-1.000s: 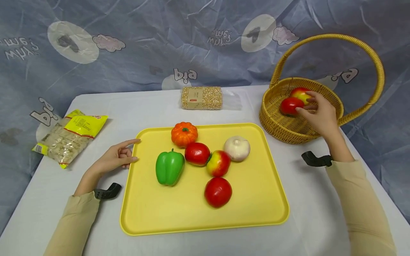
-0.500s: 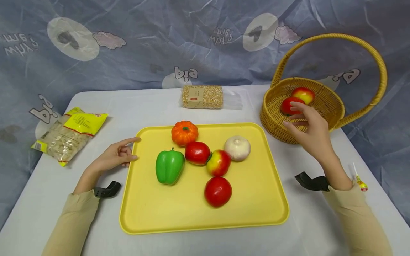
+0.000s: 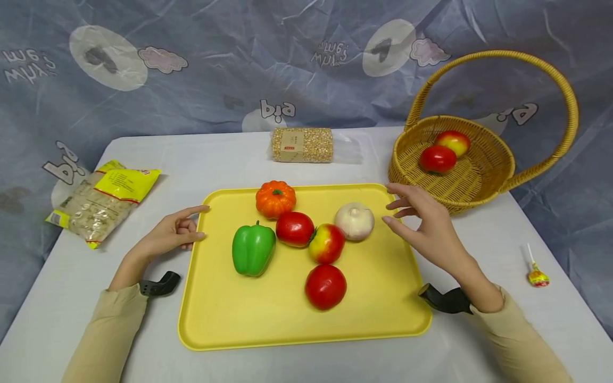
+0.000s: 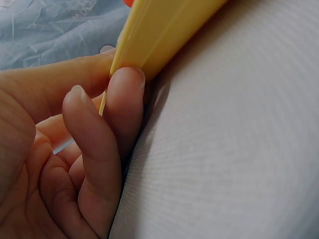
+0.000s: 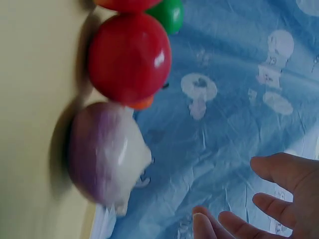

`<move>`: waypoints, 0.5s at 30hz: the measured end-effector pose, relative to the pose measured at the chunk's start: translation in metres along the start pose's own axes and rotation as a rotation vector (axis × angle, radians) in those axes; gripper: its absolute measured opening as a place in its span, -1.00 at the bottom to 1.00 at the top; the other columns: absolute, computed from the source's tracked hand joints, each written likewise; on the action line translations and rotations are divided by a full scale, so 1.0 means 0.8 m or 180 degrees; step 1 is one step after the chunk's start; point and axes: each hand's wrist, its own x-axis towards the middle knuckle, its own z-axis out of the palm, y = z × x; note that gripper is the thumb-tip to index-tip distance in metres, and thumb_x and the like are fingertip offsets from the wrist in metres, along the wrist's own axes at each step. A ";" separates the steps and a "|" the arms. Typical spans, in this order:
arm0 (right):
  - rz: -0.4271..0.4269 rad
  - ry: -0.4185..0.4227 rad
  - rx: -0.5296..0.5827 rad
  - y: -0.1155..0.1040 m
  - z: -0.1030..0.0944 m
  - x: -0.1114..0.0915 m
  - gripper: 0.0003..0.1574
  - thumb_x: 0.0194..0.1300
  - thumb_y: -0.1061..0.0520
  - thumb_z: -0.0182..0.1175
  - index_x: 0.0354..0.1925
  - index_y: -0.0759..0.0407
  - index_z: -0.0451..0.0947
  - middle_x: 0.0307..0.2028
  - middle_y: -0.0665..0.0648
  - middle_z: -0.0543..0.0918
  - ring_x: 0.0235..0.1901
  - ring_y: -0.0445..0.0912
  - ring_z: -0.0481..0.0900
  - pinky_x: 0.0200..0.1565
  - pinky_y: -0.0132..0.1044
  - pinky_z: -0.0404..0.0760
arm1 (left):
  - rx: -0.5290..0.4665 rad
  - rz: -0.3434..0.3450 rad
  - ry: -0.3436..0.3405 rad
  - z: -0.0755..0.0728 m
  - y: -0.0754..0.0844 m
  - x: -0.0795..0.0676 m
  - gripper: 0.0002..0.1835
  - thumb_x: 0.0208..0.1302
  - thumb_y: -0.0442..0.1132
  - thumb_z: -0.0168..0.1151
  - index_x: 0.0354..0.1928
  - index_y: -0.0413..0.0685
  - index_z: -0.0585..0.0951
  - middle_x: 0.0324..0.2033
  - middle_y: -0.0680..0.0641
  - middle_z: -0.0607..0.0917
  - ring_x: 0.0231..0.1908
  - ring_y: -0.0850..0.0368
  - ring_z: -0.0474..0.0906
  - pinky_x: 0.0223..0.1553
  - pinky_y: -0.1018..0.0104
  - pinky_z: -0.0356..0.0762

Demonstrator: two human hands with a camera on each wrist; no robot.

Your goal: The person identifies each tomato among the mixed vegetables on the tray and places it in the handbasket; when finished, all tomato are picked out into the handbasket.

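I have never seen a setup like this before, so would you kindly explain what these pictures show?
There is no machine here: a person works with two bare hands, wearing cameras on the head and both wrists. The head picture looks forward and down over a white table; each wrist picture looks closely at one hand's work. A yellow tray bears a pumpkin, a green pepper, garlic, a red-and-yellow apple and two red fruits. At the right, a basket contains more fruit, and a lollipop lies nearby. A grain packet lies at the back, a bag at the left. The left hand holds the tray's edge; the right hand, near the garlic, holds nothing.
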 end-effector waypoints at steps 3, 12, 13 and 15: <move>0.0009 -0.0184 0.0098 -0.006 0.013 -0.004 -0.24 -0.03 0.43 0.35 0.17 0.18 0.42 0.00 0.15 0.56 -0.22 -0.18 0.64 -0.26 -0.53 0.61 | 0.0021 -0.0012 -0.0004 0.000 0.001 -0.001 -0.31 0.22 -0.32 0.23 0.36 -0.23 0.18 -0.60 0.12 0.51 -0.67 0.25 0.43 -0.59 0.39 0.45; 0.0149 -0.0860 0.0230 -0.014 0.047 -0.007 -0.30 0.12 0.24 0.31 0.23 0.09 0.35 0.04 0.14 0.55 -0.27 -0.19 0.64 -0.23 -0.27 0.67 | 0.0055 -0.0060 0.0019 0.002 0.002 -0.001 -0.30 0.21 -0.30 0.24 0.36 -0.20 0.19 -0.59 0.11 0.51 -0.67 0.25 0.42 -0.58 0.39 0.46; 0.0177 -0.0920 0.0242 -0.016 0.050 -0.006 -0.31 0.13 0.22 0.32 0.23 0.08 0.35 0.04 0.13 0.56 -0.28 -0.20 0.64 -0.23 -0.27 0.67 | 0.0057 -0.0064 0.0024 0.002 0.002 -0.001 -0.30 0.21 -0.30 0.25 0.36 -0.20 0.19 -0.59 0.12 0.51 -0.67 0.25 0.42 -0.58 0.39 0.46; 0.0250 -0.1043 0.0282 -0.019 0.055 -0.005 -0.30 0.13 0.18 0.32 0.24 0.06 0.35 0.05 0.12 0.56 -0.28 -0.20 0.64 -0.23 -0.27 0.67 | 0.0062 -0.0062 0.0033 0.001 0.003 0.000 -0.30 0.21 -0.29 0.25 0.36 -0.19 0.19 -0.59 0.12 0.51 -0.67 0.25 0.42 -0.58 0.39 0.45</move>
